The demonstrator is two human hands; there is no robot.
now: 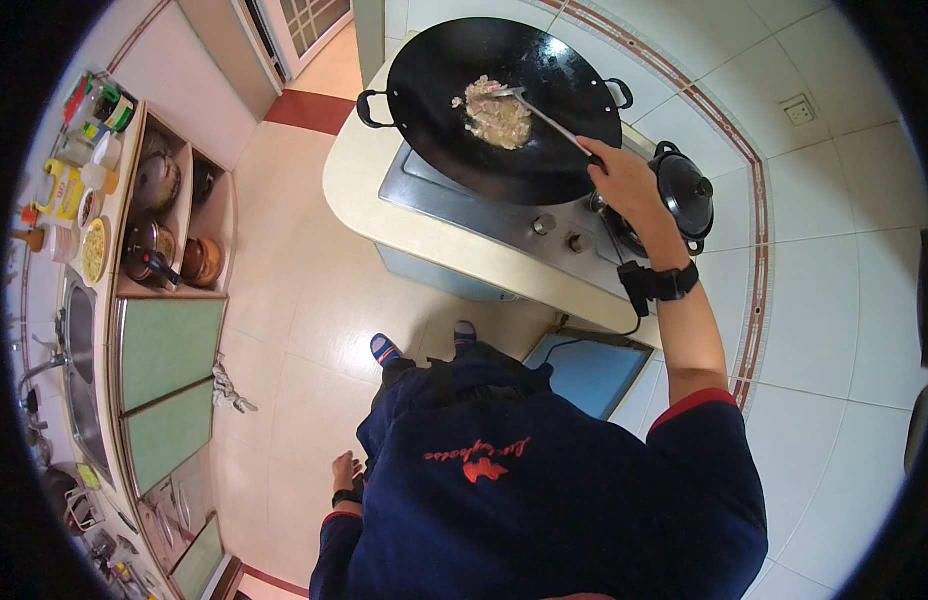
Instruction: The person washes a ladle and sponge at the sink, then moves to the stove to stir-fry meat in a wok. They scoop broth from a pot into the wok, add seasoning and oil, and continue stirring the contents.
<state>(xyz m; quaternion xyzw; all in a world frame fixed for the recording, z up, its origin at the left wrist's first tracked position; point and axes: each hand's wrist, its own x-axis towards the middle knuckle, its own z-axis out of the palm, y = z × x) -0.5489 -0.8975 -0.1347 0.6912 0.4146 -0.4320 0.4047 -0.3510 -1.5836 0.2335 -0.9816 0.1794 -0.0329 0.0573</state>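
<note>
My right hand grips the handle of a metal wok spatula. The spatula's blade rests among pale pieces of meat with some liquid, in the middle of a large black wok. Two loop handles stick out from the wok's rim, and it sits over a steel gas stove. My left hand hangs low beside my body, touching no kitchen item; its fingers look loosely apart.
A lidded black pot stands right of the wok, near my right forearm. Stove knobs line the front. Across the floor, a counter holds a sink, a plate of chopped food and several bottles and jars. A cable hangs from my right wrist strap.
</note>
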